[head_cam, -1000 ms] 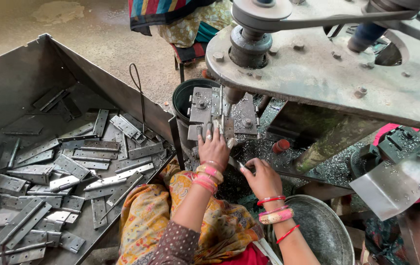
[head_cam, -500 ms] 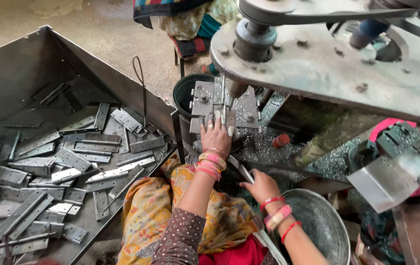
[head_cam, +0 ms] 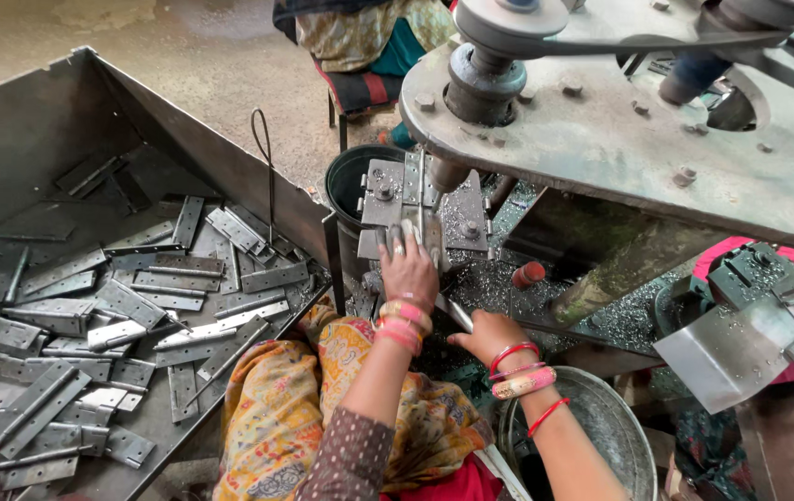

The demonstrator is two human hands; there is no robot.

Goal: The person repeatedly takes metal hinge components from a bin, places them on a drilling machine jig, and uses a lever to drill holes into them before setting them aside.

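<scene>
The left hand (head_cam: 408,269) covers most of the metal piece (head_cam: 408,228) under its fingers, so its shape cannot be told. The right hand (head_cam: 490,334) closes around a lever (head_cam: 453,313) whose far end is hidden behind that hand's wrist. Left of both hands, the metal tray (head_cam: 35,121) of hinge plates (head_cam: 128,301) runs off the picture's edge. Beyond the hands, a seated person (head_cam: 360,37) is cut off at the top. Below the right hand, the round pan (head_cam: 601,427) is partly hidden by the forearm.
</scene>
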